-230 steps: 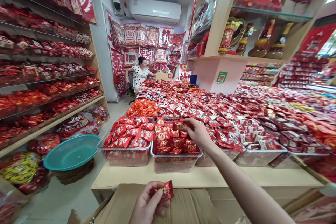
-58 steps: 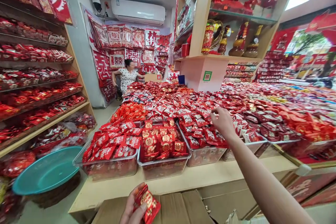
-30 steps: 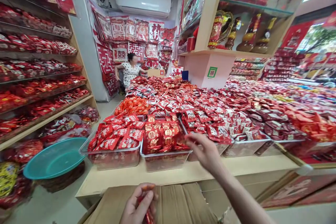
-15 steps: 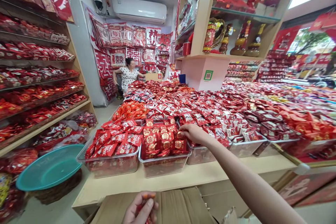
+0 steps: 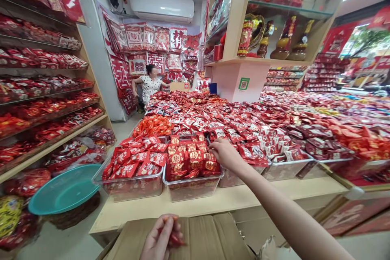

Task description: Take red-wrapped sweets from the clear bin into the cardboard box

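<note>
At bottom centre the left hand pinches one red packet above one cardboard box, while the right hand, fingers curled, touches packets in one of two near clear bins.

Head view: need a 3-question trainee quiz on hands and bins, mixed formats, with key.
1. True or false: the right hand hovers over the teal basin.
2. The left hand pinches what? A) red packet B) bottle C) scissors
3. Fill in: the left hand is above a cardboard ____.

Key:
1. False: it is at the right edge of the clear bin of red-and-gold packets.
2. A
3. box
</note>
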Demonstrator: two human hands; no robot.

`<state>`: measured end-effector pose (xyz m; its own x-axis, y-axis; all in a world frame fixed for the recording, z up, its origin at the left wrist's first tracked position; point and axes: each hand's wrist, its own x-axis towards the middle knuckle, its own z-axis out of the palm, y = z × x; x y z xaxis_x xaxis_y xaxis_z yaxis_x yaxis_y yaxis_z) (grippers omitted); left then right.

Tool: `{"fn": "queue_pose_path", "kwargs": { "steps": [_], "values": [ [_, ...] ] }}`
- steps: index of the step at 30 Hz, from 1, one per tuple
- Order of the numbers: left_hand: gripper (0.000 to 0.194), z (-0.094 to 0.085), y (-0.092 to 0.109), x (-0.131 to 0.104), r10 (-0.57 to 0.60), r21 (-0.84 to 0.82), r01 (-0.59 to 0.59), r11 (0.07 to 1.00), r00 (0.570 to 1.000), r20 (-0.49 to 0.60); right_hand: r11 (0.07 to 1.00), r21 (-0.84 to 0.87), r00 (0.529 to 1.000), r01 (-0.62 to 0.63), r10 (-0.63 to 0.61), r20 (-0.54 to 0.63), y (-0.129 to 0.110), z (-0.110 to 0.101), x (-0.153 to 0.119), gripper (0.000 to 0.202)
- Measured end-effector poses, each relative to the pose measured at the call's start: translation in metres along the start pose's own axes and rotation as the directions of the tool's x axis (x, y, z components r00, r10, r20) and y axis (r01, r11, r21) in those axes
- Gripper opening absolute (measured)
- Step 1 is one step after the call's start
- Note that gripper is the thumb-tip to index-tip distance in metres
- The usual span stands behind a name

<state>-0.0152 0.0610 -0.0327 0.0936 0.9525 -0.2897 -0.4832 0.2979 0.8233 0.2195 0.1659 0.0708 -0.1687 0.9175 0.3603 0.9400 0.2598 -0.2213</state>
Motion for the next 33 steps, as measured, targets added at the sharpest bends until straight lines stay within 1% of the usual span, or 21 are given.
{"fn": "queue_pose_path", "kwargs": {
  "steps": [1, 2, 3, 4, 5, 6, 7, 8, 10, 11, 12, 14, 15, 17, 19, 21, 23, 26, 31, 33],
  "values": [
    [0.029, 0.000, 0.002, 0.000, -0.009, -0.045, 0.008, 0.999, 1.000, -0.007, 0.998, 0.058, 1.000, 0.004, -0.003, -0.023, -0.007, -0.001, -0.010, 0.024],
    [0.027, -0.001, 0.003, -0.001, -0.018, -0.083, 0.017, 0.996, 1.000, -0.011, 0.989, 0.149, 1.000, 0.020, -0.017, -0.020, -0.016, 0.001, -0.022, 0.024],
    [0.024, -0.001, 0.004, -0.002, -0.024, -0.110, 0.023, 0.994, 1.000, -0.009, 0.963, 0.267, 0.999, 0.045, -0.050, 0.015, -0.025, 0.004, -0.035, 0.022],
    [0.021, -0.001, 0.005, -0.003, -0.024, -0.122, 0.024, 0.992, 1.000, -0.002, 0.917, 0.392, 0.992, 0.069, -0.105, 0.072, -0.036, 0.009, -0.048, 0.021],
    [0.019, -0.001, 0.006, -0.004, -0.021, -0.123, 0.022, 0.992, 1.000, 0.014, 0.860, 0.503, 0.975, 0.084, -0.174, 0.135, -0.046, 0.016, -0.061, 0.026],
    [0.017, 0.000, 0.006, -0.004, -0.017, -0.114, 0.021, 0.993, 0.999, 0.038, 0.808, 0.583, 0.951, 0.090, -0.243, 0.191, -0.055, 0.024, -0.072, 0.034],
    [0.015, 0.000, 0.005, -0.005, -0.014, -0.101, 0.021, 0.995, 0.998, 0.066, 0.766, 0.637, 0.928, 0.085, -0.294, 0.230, -0.063, 0.033, -0.082, 0.041],
    [0.013, 0.000, 0.005, -0.006, -0.014, -0.084, 0.021, 0.996, 0.996, 0.089, 0.737, 0.673, 0.913, 0.064, -0.315, 0.258, -0.070, 0.042, -0.089, 0.041],
    [0.013, 0.000, 0.003, -0.007, -0.025, -0.036, 0.030, 0.999, 0.994, 0.110, 0.683, 0.729, 0.908, -0.037, -0.281, 0.310, -0.077, 0.060, -0.097, 0.027],
    [0.014, 0.000, 0.003, -0.007, -0.030, -0.011, 0.031, 0.999, 0.994, 0.107, 0.636, 0.764, 0.906, -0.108, -0.253, 0.339, -0.078, 0.067, -0.098, 0.023],
    [0.015, 0.000, 0.003, -0.007, -0.029, 0.011, 0.028, 1.000, 0.995, 0.100, 0.569, 0.802, 0.901, -0.183, -0.230, 0.368, -0.078, 0.073, -0.099, 0.023],
    [0.015, 0.000, 0.004, -0.007, -0.020, 0.047, 0.016, 0.999, 0.996, 0.089, 0.396, 0.868, 0.887, -0.299, -0.221, 0.406, -0.077, 0.081, -0.099, 0.025],
    [0.014, 0.001, 0.004, -0.007, -0.008, 0.057, 0.003, 0.998, 0.996, 0.087, 0.315, 0.889, 0.884, -0.332, -0.226, 0.410, -0.076, 0.083, -0.099, 0.025],
    [0.011, 0.001, 0.005, -0.007, 0.009, 0.071, -0.015, 0.997, 0.997, 0.083, 0.202, 0.905, 0.882, -0.375, -0.223, 0.415, -0.076, 0.086, -0.101, 0.025],
    [0.011, 0.001, 0.005, -0.007, 0.012, 0.085, -0.018, 0.996, 0.997, 0.077, 0.126, 0.913, 0.892, -0.388, -0.199, 0.407, -0.078, 0.089, -0.105, 0.024],
    [0.012, -0.001, 0.002, -0.006, 0.007, 0.090, -0.013, 0.996, 0.998, 0.068, 0.057, 0.924, 0.911, -0.379, -0.153, 0.383, -0.080, 0.092, -0.108, 0.024],
    [0.015, -0.004, -0.001, -0.003, 0.005, 0.074, -0.009, 0.997, 0.999, 0.047, 0.018, 0.937, 0.933, -0.348, -0.095, 0.348, -0.082, 0.095, -0.109, 0.025],
    [0.019, -0.008, -0.004, 0.001, -0.002, 0.019, 0.001, 1.000, 1.000, 0.030, 0.002, 0.949, 0.948, -0.315, -0.033, 0.315, -0.083, 0.098, -0.109, 0.026],
    [0.018, -0.006, 0.000, -0.001, -0.045, -0.062, 0.049, 0.997, 0.996, 0.073, -0.007, 0.949, 0.949, -0.315, 0.001, 0.315, -0.082, 0.099, -0.109, 0.027],
    [0.017, -0.003, 0.001, -0.004, -0.043, -0.054, 0.047, 0.997, 0.997, 0.071, 0.008, 0.945, 0.944, -0.327, 0.053, 0.326, -0.081, 0.097, -0.108, 0.030]
  ]
}}
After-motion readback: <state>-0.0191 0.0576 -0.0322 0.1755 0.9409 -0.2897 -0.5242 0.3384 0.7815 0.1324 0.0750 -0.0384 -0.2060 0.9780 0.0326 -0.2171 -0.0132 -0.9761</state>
